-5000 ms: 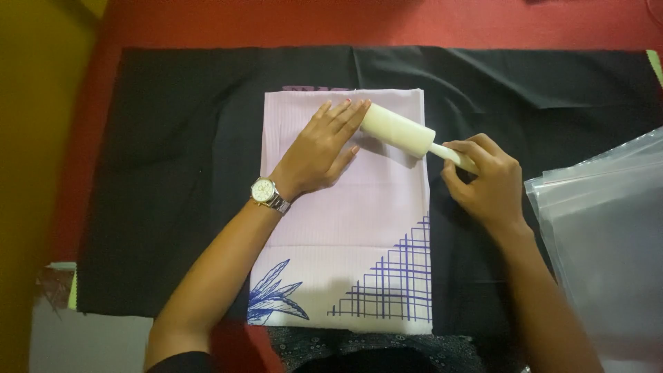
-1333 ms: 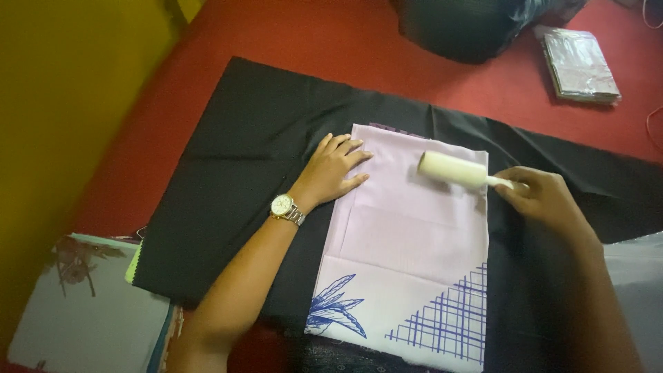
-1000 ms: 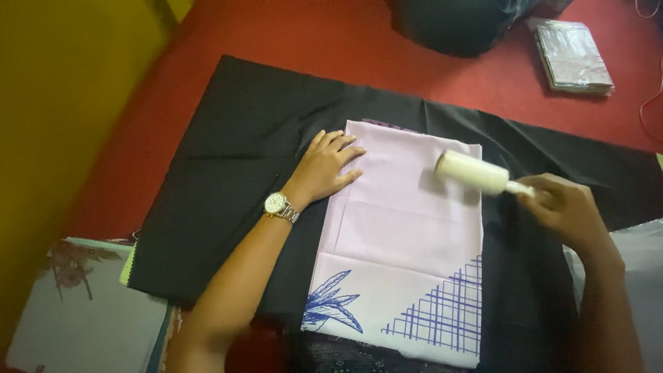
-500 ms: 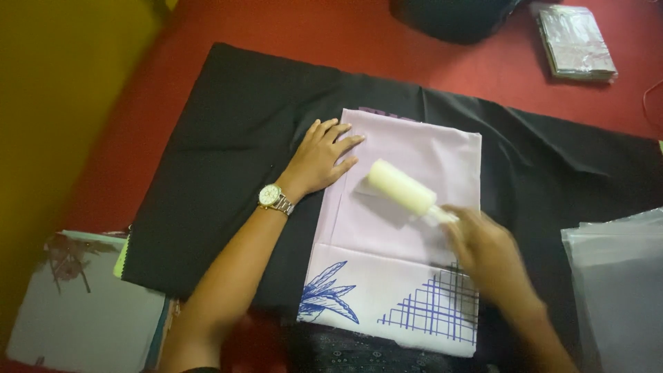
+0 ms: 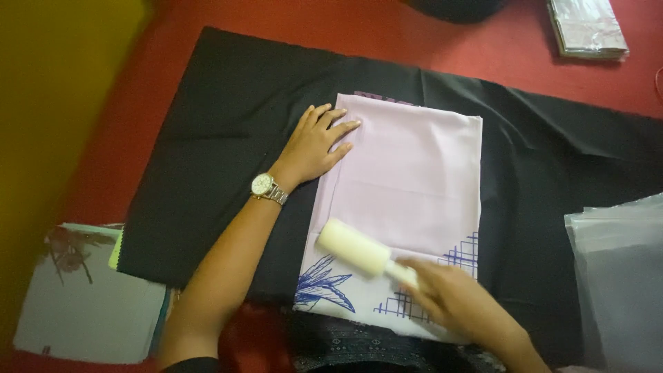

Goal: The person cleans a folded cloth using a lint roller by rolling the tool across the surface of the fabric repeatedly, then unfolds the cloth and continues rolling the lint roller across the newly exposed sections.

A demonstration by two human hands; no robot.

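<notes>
Now the folded pale lilac cloth with blue leaf and grid print [image 5: 407, 200] lies flat on a black fabric sheet [image 5: 207, 145] spread over the red floor [image 5: 428, 34]. Against the cloth's upper left corner the left hand [image 5: 314, 141] presses open and flat, fingers spread. At its lower edge the right hand [image 5: 456, 304], blurred, is clamped around the handle of a white cylindrical lint roller [image 5: 353, 249] resting on the cloth.

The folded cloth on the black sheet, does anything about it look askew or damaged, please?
Nothing stands out: the folded cloth lies flat and square on the black sheet, left hand pressing its edge, right hand holding the lint roller.
</notes>
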